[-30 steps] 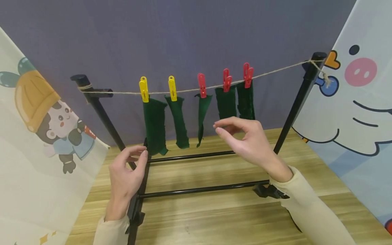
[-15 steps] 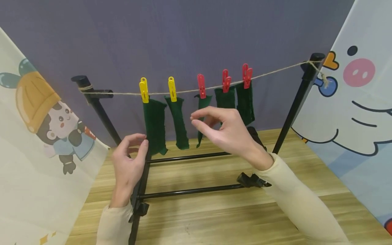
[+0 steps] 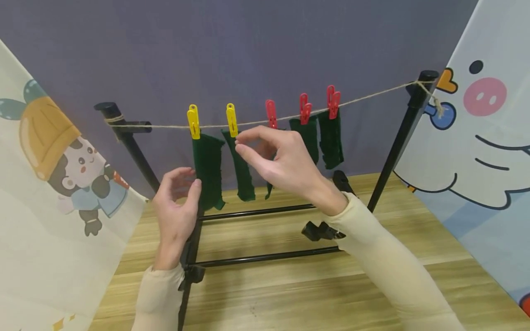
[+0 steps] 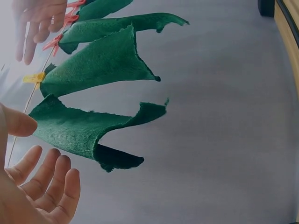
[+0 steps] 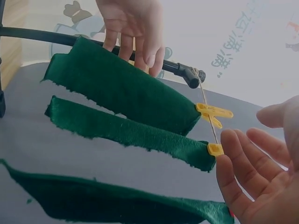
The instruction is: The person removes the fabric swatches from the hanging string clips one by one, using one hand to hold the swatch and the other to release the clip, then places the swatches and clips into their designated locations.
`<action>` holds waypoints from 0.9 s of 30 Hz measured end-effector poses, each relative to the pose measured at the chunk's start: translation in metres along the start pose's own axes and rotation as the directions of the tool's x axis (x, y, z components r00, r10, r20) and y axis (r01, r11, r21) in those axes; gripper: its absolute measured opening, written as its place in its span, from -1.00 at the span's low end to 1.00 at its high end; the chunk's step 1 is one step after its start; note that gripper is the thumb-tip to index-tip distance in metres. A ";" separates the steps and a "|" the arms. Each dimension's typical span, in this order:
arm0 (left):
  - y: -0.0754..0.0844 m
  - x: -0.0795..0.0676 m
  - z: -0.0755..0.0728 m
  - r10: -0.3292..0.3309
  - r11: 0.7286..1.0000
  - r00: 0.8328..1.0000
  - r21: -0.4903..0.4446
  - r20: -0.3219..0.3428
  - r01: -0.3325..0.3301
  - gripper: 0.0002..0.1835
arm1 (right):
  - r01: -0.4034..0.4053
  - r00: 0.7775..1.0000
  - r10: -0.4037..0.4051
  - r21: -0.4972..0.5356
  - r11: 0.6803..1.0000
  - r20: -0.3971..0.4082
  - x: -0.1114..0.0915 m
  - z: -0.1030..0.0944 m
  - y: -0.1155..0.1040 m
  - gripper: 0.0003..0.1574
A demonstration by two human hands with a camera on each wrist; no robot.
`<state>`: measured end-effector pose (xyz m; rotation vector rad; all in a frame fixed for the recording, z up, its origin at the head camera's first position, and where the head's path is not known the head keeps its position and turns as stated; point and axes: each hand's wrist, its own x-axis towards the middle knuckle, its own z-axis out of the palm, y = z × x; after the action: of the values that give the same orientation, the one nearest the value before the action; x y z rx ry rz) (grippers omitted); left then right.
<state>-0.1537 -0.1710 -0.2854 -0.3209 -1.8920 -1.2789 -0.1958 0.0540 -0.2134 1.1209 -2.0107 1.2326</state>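
Observation:
Dark green cloth pieces hang by clothespins from a twine line. My left hand is beside the lower part of the leftmost cloth, fingers loosely curved and holding nothing. A yellow clothespin pins that cloth. My right hand is in front of the line, its fingertips near the second yellow clothespin and the narrow cloth under it. In the right wrist view, nothing is in the fingers of that right hand. It mostly hides the cloth under a red clothespin.
Two more cloths hang at the right under red clothespins. A black pole at the left and a black pole at the right carry the line. Black crossbars run low over the wooden tabletop. Cartoon panels flank both sides.
My right hand has moved left and up, from in front of the right-hand cloths toward the second yellow clothespin. My left hand has risen slightly. The cloths and clothespins stay put.

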 end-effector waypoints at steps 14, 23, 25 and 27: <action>-0.001 0.010 0.005 -0.041 0.999 0.999 -0.035 0.017 0.041 -0.68 | -0.002 1.000 0.002 0.017 1.000 0.014 0.021 0.016 -0.007 -0.65; 0.002 0.015 0.006 -0.067 0.997 0.997 -0.041 0.038 0.068 -0.64 | -0.052 0.997 0.051 0.004 0.999 0.053 0.040 0.029 -0.014 -0.51; 0.002 0.016 0.007 -0.076 0.996 0.996 -0.049 0.046 0.078 -0.61 | -0.050 0.997 0.050 -0.005 0.999 0.052 0.043 0.030 -0.016 -0.50; 0.003 0.018 0.007 -0.082 0.995 0.996 -0.056 0.046 0.084 -0.60 | -0.053 0.997 0.054 -0.014 0.998 0.049 0.047 0.032 -0.017 -0.50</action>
<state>-0.1666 -0.1669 -0.2714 -0.3058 -1.9252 -1.3948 -0.2058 0.0035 -0.1842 1.1087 -2.0949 1.2284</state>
